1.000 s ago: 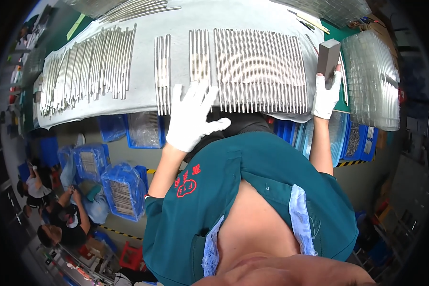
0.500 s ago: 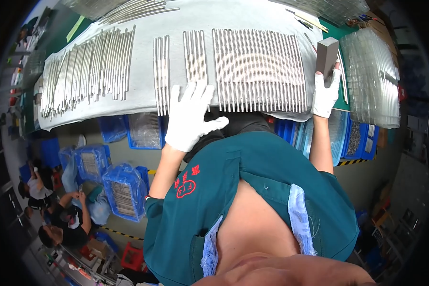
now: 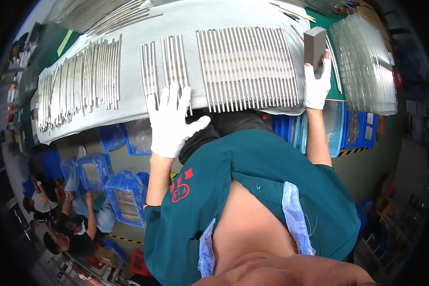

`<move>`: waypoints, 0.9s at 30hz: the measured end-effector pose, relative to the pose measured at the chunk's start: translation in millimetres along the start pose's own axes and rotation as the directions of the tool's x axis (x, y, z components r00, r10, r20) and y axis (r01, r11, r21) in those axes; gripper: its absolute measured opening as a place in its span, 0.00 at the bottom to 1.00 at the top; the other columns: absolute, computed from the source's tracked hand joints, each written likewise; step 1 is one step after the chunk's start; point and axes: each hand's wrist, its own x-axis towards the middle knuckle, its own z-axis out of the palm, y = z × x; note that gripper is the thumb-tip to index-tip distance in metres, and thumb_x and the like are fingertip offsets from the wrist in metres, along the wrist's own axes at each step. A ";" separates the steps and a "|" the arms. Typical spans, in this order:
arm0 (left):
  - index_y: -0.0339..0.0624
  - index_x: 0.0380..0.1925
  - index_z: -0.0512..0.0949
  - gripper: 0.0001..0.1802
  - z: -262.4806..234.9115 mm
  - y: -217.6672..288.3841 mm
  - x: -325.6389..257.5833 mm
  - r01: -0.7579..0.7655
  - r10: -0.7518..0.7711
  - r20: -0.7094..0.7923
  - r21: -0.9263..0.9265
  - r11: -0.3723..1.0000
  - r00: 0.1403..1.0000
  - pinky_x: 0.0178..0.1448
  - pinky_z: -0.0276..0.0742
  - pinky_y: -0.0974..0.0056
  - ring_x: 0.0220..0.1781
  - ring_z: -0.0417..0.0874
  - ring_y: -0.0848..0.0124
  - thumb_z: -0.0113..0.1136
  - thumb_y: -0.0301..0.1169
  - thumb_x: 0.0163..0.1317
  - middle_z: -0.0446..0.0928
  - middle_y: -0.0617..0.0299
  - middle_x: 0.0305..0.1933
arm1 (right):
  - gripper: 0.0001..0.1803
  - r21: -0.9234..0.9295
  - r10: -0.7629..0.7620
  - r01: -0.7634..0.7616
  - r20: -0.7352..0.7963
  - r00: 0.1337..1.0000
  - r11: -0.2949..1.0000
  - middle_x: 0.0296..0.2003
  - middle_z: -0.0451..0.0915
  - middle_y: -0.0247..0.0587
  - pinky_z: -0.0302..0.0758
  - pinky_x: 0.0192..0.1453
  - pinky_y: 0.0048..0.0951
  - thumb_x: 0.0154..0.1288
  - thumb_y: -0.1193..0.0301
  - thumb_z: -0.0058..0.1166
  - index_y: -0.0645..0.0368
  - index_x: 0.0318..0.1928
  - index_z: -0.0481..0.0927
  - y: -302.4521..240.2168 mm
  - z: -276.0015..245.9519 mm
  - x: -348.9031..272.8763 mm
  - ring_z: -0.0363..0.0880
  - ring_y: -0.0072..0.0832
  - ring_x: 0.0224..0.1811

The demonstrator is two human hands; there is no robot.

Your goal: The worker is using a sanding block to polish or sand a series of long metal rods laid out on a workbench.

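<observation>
My left hand [image 3: 170, 125], in a white glove, is open with its fingers spread. Its fingertips rest over the near ends of a small group of metal rods [image 3: 174, 59]. Just left of it lies another narrow group of rods [image 3: 148, 66], whose near ends the fingers partly cover. A wide, even row of rods [image 3: 248, 69] lies between my two hands. At the right side of the table my right hand [image 3: 318, 88], gloved with bare fingertips showing, is closed on a grey rectangular block [image 3: 314, 50] that stands upright.
A looser row of rods [image 3: 81, 81] lies on the white cloth [image 3: 131, 57] at left, with more rods [image 3: 124, 16] behind. Clear plastic trays [image 3: 364, 66] are stacked at right. Blue bins [image 3: 360, 128] stand below the table. Other people [image 3: 76, 231] sit at lower left.
My left hand has slid left, and the small rod group under its fingers now lies closer to the narrow group on its left. The right hand still holds the block. The whole view has shifted slightly.
</observation>
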 end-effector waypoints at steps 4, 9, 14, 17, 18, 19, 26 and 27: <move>0.38 0.62 0.71 0.46 3.4 14.1 16.7 -0.112 0.113 0.024 -0.038 0.993 0.993 0.73 0.48 0.38 0.66 0.68 0.47 0.57 0.64 0.54 0.69 0.42 0.65 | 0.37 0.000 -0.046 0.046 -0.013 0.999 0.999 0.68 0.67 0.47 0.67 0.68 0.34 0.61 0.71 0.64 0.61 0.69 0.63 5.6 3.3 -0.4 0.70 0.38 0.66; 0.40 0.63 0.70 0.48 16.8 38.1 39.2 -0.188 0.196 0.042 -0.148 0.971 0.980 0.72 0.49 0.37 0.67 0.68 0.51 0.52 0.67 0.54 0.70 0.44 0.64 | 0.38 0.056 -0.004 0.004 -0.005 1.000 0.998 0.68 0.67 0.47 0.68 0.68 0.34 0.61 0.71 0.65 0.61 0.70 0.63 -0.7 4.5 -1.2 0.70 0.37 0.66; 0.40 0.62 0.72 0.47 17.6 34.1 37.0 -0.200 0.213 0.072 -0.151 0.968 0.975 0.72 0.49 0.36 0.67 0.68 0.52 0.53 0.67 0.53 0.69 0.45 0.65 | 0.39 0.078 -0.009 0.009 -0.008 1.000 0.997 0.68 0.66 0.47 0.67 0.69 0.34 0.60 0.71 0.65 0.61 0.70 0.62 3.5 4.6 -2.5 0.70 0.37 0.66; 0.40 0.62 0.72 0.46 15.5 22.9 28.1 -0.180 0.183 0.043 -0.073 0.981 0.982 0.71 0.50 0.36 0.66 0.70 0.52 0.55 0.65 0.53 0.70 0.45 0.64 | 0.39 0.046 -0.017 0.017 -0.012 1.000 0.999 0.68 0.66 0.47 0.67 0.69 0.34 0.60 0.71 0.65 0.61 0.70 0.62 3.0 3.6 -1.4 0.70 0.37 0.67; 0.40 0.61 0.72 0.45 12.3 20.5 25.4 -0.158 0.162 0.046 -0.071 0.985 0.986 0.71 0.50 0.36 0.65 0.70 0.52 0.56 0.65 0.53 0.70 0.45 0.64 | 0.39 0.046 -0.014 0.014 -0.011 1.000 0.999 0.68 0.66 0.47 0.67 0.69 0.34 0.60 0.71 0.65 0.61 0.70 0.62 4.1 3.6 -1.1 0.70 0.37 0.67; 0.40 0.61 0.72 0.45 8.3 17.8 23.1 -0.137 0.140 0.049 -0.069 0.988 0.989 0.71 0.50 0.36 0.65 0.70 0.52 0.57 0.64 0.53 0.70 0.44 0.64 | 0.39 0.047 -0.022 0.023 -0.010 1.000 0.999 0.68 0.66 0.47 0.67 0.69 0.34 0.60 0.71 0.65 0.61 0.70 0.63 4.9 3.8 -0.2 0.70 0.37 0.67; 0.37 0.59 0.74 0.44 10.2 10.6 15.2 -0.130 0.130 -0.001 -0.046 0.990 0.992 0.71 0.50 0.36 0.64 0.72 0.52 0.60 0.62 0.52 0.71 0.43 0.63 | 0.38 0.036 -0.045 0.045 -0.015 0.999 0.998 0.68 0.66 0.47 0.67 0.69 0.34 0.60 0.71 0.65 0.60 0.69 0.63 5.8 2.3 -0.5 0.69 0.38 0.67; 0.37 0.59 0.73 0.45 10.0 13.6 18.4 -0.146 0.147 0.023 -0.050 0.988 0.989 0.72 0.49 0.36 0.64 0.72 0.52 0.59 0.63 0.52 0.71 0.44 0.64 | 0.38 0.035 -0.044 0.044 -0.017 0.999 0.998 0.68 0.66 0.47 0.67 0.69 0.34 0.60 0.71 0.65 0.60 0.69 0.63 6.0 2.6 -0.8 0.69 0.38 0.67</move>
